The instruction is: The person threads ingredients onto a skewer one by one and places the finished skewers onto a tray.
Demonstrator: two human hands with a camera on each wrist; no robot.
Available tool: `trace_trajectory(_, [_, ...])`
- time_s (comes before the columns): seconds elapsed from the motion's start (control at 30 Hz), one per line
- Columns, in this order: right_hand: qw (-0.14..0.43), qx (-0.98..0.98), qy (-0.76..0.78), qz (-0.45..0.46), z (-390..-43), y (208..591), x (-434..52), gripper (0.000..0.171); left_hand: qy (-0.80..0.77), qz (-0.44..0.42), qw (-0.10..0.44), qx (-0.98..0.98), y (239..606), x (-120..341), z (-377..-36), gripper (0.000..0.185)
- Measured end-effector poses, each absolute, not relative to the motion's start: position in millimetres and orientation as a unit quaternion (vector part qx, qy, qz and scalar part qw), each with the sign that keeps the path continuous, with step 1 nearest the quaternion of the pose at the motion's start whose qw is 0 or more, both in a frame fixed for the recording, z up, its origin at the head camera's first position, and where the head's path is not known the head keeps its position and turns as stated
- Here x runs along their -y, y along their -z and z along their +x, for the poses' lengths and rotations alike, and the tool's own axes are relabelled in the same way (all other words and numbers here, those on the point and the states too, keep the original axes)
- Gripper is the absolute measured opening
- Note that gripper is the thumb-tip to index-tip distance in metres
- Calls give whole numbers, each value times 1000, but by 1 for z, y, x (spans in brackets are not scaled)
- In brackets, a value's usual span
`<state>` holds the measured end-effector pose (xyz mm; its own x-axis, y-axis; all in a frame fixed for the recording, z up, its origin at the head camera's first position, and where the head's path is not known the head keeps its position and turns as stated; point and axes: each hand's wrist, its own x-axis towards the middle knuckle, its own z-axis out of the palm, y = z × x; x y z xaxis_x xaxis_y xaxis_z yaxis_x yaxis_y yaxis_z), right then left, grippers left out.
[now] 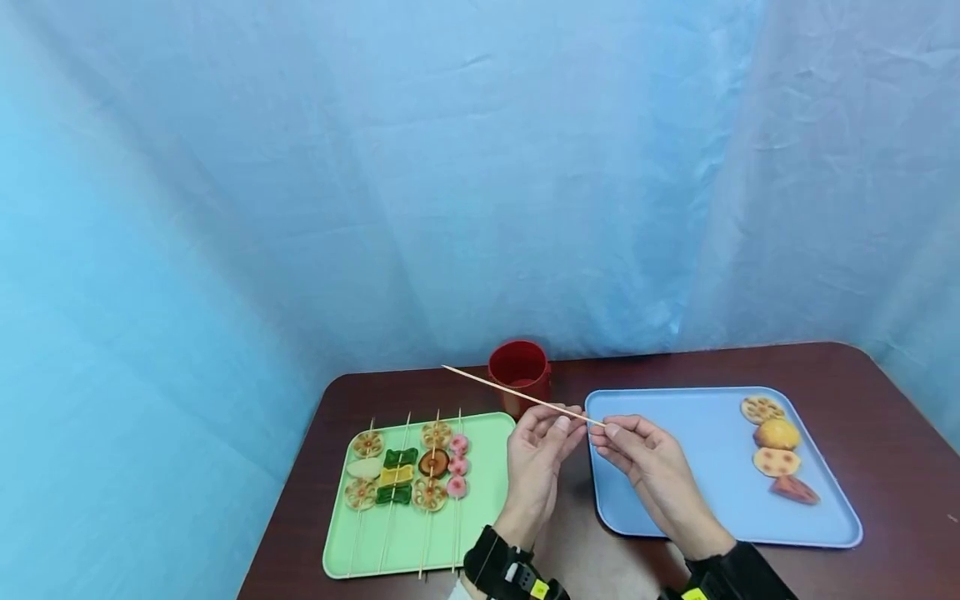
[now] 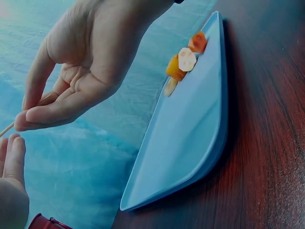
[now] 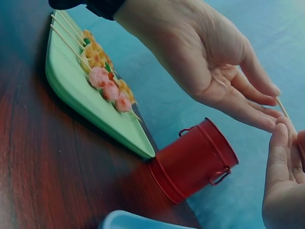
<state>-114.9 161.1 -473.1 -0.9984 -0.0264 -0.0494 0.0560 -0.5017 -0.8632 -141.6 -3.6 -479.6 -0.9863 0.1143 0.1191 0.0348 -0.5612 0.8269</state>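
Both hands hold a thin wooden skewer (image 1: 491,385) above the table, between the two trays. The left hand (image 1: 534,457) pinches it between thumb and fingers partway along, and its long free part slants up to the left, past the red cup (image 1: 519,367). At its lower end the right hand (image 1: 660,479) pinches it between thumb and forefinger. No food is on the skewer's visible length. In the left wrist view the right hand (image 2: 95,62) shows its palm side; the right wrist view shows the left hand (image 3: 205,62) with thumb tip on the skewer (image 3: 282,107).
A green tray (image 1: 491,500) on the left bears several loaded skewers, with lotus slices, green and yellow pieces and pink rings (image 1: 458,466). The blue tray (image 1: 675,408) on the right has loose food along its right side: a lotus slice (image 1: 762,409), a yellow piece (image 1: 777,434), a pale slice and a reddish piece.
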Motion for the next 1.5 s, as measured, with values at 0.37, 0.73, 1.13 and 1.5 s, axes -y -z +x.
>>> trace_trajectory(0.37, [8, -551, 834, 3, -115, 480, -158, 32, -871, 101, 6, -481, 481, 9, -141, 19])
trace_trajectory(0.73, [-24, -742, 669, 20, -110, 473, -212, 44, -812, 88, 19, -577, 490, 31, -138, 27])
trace_trajectory(1.13, [-73, -870, 487, 11, -111, 470, -281, 39, -715, 66, 17, -696, 496, 50, -132, 14])
trace_trajectory(1.5, [52, -913, 396, 80, -102, 477, -334, 62, -681, 90, 33, -726, 501, 58, -133, 15])
